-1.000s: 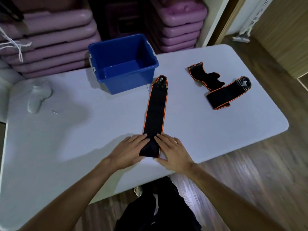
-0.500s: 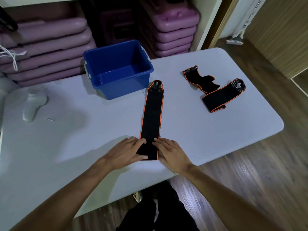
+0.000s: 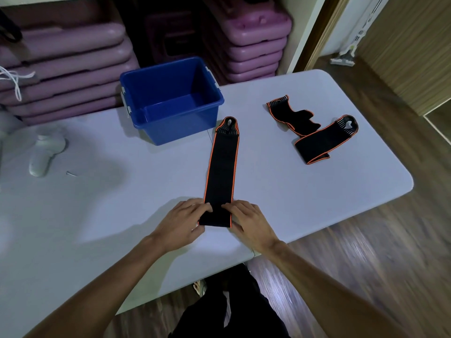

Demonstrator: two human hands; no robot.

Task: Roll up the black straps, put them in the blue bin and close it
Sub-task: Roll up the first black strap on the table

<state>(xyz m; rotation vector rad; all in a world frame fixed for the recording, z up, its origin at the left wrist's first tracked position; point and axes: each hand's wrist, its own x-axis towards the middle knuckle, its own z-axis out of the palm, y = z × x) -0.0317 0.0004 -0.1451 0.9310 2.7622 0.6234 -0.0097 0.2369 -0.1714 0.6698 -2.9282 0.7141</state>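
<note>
Near the counter (image 3: 317, 196) edge, left hand (image 3: 181, 222) and right hand (image 3: 249, 222) pinch the black strap's (image 3: 220, 174) started roll; uneven grip pressure could skew it, and loosening lets it unwind.

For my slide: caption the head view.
Both hands, left and right, start rolling a black strap near the blue bin.
</note>
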